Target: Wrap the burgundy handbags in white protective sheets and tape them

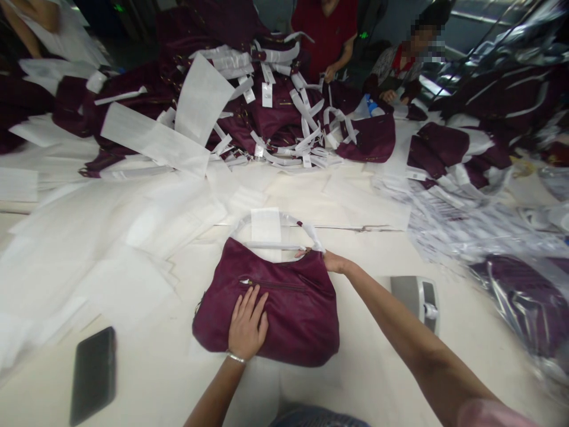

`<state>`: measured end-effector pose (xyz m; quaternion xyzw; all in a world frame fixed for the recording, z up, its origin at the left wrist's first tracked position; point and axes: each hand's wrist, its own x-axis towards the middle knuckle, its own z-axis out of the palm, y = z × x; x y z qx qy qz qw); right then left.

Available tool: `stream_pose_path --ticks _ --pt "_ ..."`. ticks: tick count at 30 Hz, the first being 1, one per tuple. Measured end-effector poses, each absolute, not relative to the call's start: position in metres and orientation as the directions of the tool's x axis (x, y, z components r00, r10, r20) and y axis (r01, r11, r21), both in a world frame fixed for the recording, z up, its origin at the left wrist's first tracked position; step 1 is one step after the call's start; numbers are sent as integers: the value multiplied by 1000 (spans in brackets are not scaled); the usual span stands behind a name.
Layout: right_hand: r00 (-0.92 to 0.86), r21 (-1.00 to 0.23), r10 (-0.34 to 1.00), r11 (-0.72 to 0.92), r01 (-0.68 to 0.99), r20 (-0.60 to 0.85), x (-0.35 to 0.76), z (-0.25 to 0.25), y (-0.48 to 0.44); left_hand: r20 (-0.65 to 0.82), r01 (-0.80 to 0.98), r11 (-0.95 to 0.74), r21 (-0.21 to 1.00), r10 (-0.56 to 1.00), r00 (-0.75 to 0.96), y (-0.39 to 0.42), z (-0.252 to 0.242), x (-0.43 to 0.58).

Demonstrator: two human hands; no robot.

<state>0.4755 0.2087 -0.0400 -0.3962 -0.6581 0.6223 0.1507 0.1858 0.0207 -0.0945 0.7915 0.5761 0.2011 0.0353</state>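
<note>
A maroon handbag (pixel 293 314) lies flat on the white table in front of me, its strap wrapped in white material and pointing away. My left hand (pixel 248 323) rests on the bag's front with fingers stretched out, just below the zipper (pixel 275 284). At the bag's upper right corner, my right hand (pixel 333 262) is at the strap's base. Its fingers are partly hidden behind the bag and strap, so their grip is hard to make out. A white paper piece (pixel 265 228) shows inside the strap loop.
Thin white sheets (pixel 111 237) spread over the left. A dark phone (pixel 93 375) lies front left, a grey tape dispenser (pixel 415 302) to the right. Plastic bags (pixel 462 237) lie beyond it. Many maroon handbags (pixel 275 112) are heaped at the back, where other people (pixel 326 35) stand.
</note>
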Motion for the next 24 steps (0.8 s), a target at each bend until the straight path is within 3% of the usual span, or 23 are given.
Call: stream_pose_path --ticks 3,6,8,11,13,14,16,19,21,24 --pt "-599 -908 752 2 419 -275 477 -42 211 277 901 -333 279 926 257 21 -95 186" --pt "-478 -755 833 119 645 -277 486 -41 213 279 902 -333 273 925 257 21 -96 185" --pt "-382 -569 879 165 805 -286 496 -34 211 280 902 -331 276 926 254 20 -96 186" --pt "-159 -189 946 108 976 -283 511 -19 201 279 901 -328 282 927 250 20 -95 186" --pt "-57 22 986 61 998 -158 513 -11 195 278 902 -326 284 928 248 21 -94 186" --pt "-62 64 995 67 996 -76 511 -9 193 278 901 -325 286 928 247 21 -94 186" --pt "-163 15 986 163 987 22 496 -11 194 280 901 -325 288 928 246 21 -93 186" --pt "-347 -204 937 333 920 -34 458 -25 206 281 898 -327 294 928 246 21 -92 187" --pt "-390 -288 915 348 892 -104 430 -36 215 284 897 -327 298 927 244 21 -92 187" --pt "-378 -307 913 320 896 -152 408 -44 224 290 897 -326 300 927 240 21 -92 187"
